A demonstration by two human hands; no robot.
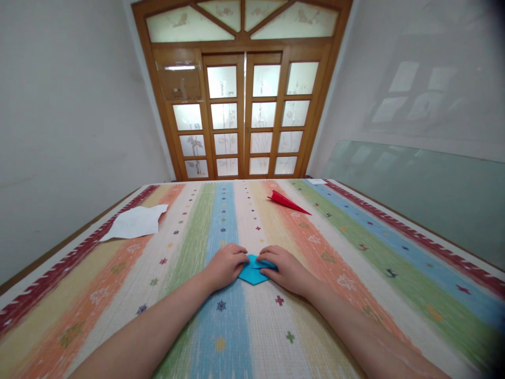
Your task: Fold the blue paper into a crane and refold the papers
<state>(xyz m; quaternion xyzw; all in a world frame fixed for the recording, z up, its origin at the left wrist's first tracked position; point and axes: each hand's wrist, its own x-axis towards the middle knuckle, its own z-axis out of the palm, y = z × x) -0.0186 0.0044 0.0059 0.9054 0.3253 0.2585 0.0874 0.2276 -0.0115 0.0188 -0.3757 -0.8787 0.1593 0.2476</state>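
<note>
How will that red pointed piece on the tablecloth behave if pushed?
The red piece looks like folded paper, so it's probably light. Its long, creased body should be fairly stiff, but the thin tip may bend. Angular rather than round, it would likely slide.

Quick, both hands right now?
Left hand: fingers bent at the left edge of the blue paper; grip cannot be told.
Right hand: closed, thumb and fingers holding the paper's right side.

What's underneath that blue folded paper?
The striped tablecloth shows around the blue folded paper; whatever lies directly beneath is covered by it and cannot be seen.
</note>
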